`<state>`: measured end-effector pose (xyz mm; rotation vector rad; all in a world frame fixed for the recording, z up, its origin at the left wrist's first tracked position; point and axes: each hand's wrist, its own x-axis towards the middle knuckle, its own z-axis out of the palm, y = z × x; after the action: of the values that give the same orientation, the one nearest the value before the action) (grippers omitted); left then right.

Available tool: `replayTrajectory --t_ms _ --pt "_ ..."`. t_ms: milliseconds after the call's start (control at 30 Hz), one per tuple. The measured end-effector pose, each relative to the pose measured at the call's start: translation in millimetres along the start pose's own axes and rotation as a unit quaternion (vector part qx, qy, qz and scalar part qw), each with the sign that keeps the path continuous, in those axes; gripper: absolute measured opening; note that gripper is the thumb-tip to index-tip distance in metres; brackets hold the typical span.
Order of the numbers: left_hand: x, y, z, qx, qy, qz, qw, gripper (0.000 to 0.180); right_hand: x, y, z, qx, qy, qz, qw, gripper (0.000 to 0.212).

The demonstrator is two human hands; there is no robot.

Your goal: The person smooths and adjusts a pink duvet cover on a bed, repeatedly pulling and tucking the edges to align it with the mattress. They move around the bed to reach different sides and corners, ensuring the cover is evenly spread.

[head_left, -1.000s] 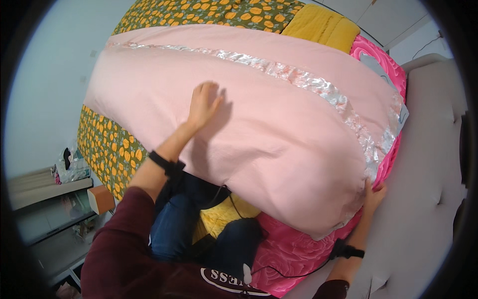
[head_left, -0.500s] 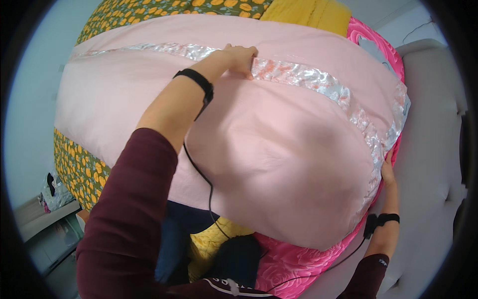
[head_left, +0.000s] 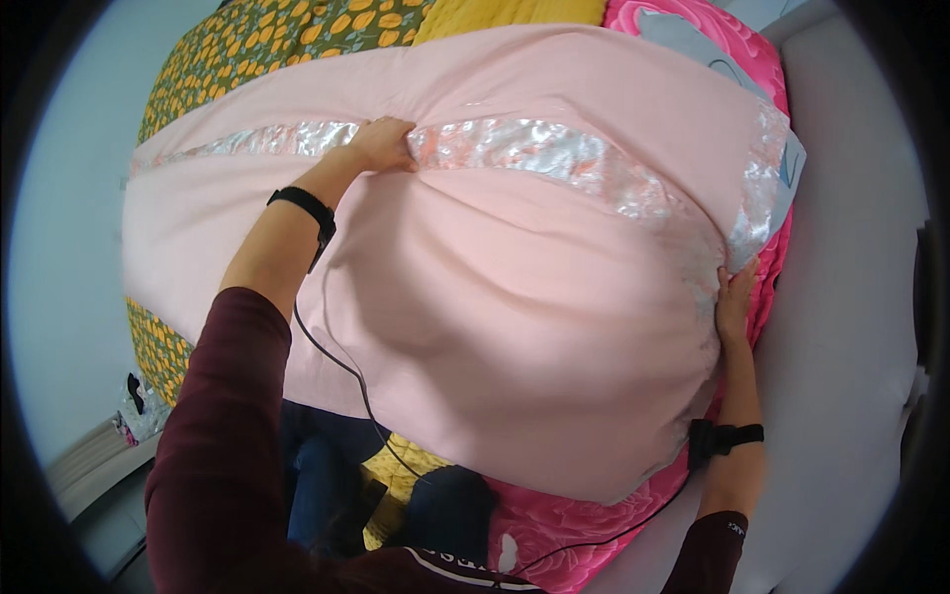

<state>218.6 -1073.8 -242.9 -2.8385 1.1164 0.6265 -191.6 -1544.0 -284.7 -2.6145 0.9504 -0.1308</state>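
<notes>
A wide pink duvet cover with a shiny silver-and-coral band lies spread before me, rumpled in the middle. My left hand is closed on the cover at the band, and creases run out from its fingers. At the right side, my right hand has its thumb and fingers at the cover's trimmed edge, where the cloth puckers. Some of its fingertips are hard to make out. Both wrists wear black straps, and a thin black cable hangs across the cover from the left one.
Under the cover lie a bright pink rose-patterned cloth, a green cloth with orange prints and a yellow quilt. A pale sheet-like piece pokes out at the far right. A grey padded headboard borders the right.
My left hand has shifted left and slightly nearer, with the band bunching around it. My right hand has moved farther away along the right edge. The cover is more creased.
</notes>
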Motion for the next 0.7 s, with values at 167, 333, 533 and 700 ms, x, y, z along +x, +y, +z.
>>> replayTrajectory --t_ms 167,333,533,700 --pt "3 14 -6 0.006 -0.059 -0.059 0.997 0.065 -10 -24 -10 0.007 0.011 -0.004 1.0 0.079" --pt "1 11 1 0.008 -0.009 -0.028 1.0 0.056 -12 -27 -14 -0.008 0.001 0.004 1.0 0.079" --pt "5 8 -1 0.011 -0.024 -0.002 1.0 0.055 -5 -7 -3 -0.035 0.056 -0.059 0.996 0.077" --pt "-1 3 -8 -0.032 -0.039 0.017 0.999 0.054 5 -57 -80 -0.116 -0.072 0.187 0.973 0.06"
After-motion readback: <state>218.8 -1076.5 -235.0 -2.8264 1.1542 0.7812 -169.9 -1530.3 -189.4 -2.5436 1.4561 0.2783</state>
